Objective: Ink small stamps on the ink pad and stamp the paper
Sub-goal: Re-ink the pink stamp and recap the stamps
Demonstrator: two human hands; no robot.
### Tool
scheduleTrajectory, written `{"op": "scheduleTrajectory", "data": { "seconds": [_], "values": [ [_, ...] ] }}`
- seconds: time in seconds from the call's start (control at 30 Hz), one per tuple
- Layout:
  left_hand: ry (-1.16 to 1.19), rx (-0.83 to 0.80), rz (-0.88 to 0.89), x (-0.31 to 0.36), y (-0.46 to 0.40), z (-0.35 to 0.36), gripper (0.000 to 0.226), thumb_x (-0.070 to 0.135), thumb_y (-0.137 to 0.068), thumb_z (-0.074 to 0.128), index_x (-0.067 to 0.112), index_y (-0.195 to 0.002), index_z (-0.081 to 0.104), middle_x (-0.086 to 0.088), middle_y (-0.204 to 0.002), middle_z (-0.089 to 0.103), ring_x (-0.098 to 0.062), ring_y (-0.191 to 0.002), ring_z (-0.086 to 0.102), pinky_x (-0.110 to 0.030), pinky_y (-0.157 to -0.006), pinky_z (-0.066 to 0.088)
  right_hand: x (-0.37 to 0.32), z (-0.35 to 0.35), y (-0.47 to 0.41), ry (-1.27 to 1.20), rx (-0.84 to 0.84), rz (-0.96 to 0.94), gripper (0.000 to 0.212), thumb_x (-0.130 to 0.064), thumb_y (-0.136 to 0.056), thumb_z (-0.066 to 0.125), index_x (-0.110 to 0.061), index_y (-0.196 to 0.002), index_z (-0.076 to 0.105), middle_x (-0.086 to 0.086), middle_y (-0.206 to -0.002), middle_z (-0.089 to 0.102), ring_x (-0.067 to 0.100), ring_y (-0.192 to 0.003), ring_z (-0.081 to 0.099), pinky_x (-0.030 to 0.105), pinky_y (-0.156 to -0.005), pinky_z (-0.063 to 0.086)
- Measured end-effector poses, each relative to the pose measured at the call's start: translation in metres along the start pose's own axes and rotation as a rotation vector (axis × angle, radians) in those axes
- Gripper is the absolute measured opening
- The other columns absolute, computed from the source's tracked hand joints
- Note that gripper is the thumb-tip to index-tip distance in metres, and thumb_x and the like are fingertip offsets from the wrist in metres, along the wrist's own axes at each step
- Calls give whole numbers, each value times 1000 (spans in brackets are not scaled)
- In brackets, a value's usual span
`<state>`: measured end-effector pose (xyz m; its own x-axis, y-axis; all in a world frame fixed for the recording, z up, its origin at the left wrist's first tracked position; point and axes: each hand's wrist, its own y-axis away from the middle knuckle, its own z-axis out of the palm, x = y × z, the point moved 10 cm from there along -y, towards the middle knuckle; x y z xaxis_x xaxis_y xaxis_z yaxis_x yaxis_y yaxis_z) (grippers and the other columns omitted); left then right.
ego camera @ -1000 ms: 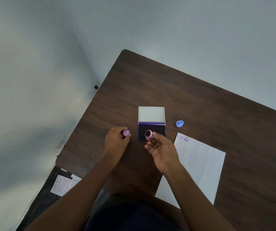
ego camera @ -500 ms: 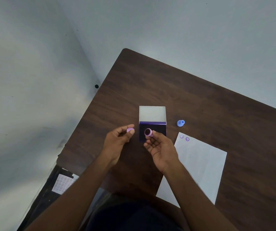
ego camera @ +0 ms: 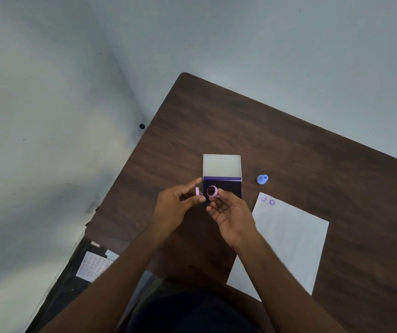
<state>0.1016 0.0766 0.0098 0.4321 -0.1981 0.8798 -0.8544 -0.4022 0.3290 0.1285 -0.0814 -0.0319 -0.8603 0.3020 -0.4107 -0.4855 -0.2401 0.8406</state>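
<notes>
Pink stamp [ego camera: 213,191] held above the near edge of the ink pad [ego camera: 222,186], pinched at the fingertips of the right hand [ego camera: 231,213] and tilted so its dark, inked face points back toward the camera. Left hand [ego camera: 177,209] just beside it, thumb and forefinger gripping a small pink cap [ego camera: 197,191] edge-on — cap and stamp close, not touching. Ink pad lies open on the brown wooden table [ego camera: 288,145], pale lid [ego camera: 221,165] folded back away from the person, dark purple pad exposed. White paper [ego camera: 286,239] to the right of the pad, 2 purple smiley prints [ego camera: 268,200] at its far corner. Blue stamp [ego camera: 262,179] stands on the table between pad and paper's far corner, apart from both. Printed sheet [ego camera: 94,266] lies below the table's left edge.
</notes>
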Motion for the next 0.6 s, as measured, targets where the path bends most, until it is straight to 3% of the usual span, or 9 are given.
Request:
{"op": "scheduleTrajectory", "data": {
  "seconds": [0.07, 0.2, 0.6],
  "values": [
    [-64, 49, 0, 3, 0, -4, 56, 25, -72, 82, 21, -124, 63, 11, -96, 71, 3, -85, 66, -10, -82, 51, 1, 1, -1, 22, -4, -2, 23, -13, -85, 67, 0, -104, 69, 21, -96, 71, 29, -84, 69, 36, -73, 58],
    [-65, 58, 20, 7, -1, -2, 38, 25, -69, 83, 19, -105, 70, 9, -90, 72, 0, -81, 68, -9, -75, 52, 1, 4, -2, 42, -11, -9, 21, -13, -87, 65, 0, -102, 70, 20, -94, 72, 29, -80, 70, 37, -77, 58],
    [-75, 18, 22, 7, 1, -2, 42, 26, -75, 78, 17, -114, 69, 12, -98, 68, 6, -85, 64, -4, -79, 47, 8, 13, 1, 63, -14, -28, 24, -14, -87, 66, 1, -105, 68, 23, -100, 70, 28, -81, 70, 39, -79, 58]
  ]
}}
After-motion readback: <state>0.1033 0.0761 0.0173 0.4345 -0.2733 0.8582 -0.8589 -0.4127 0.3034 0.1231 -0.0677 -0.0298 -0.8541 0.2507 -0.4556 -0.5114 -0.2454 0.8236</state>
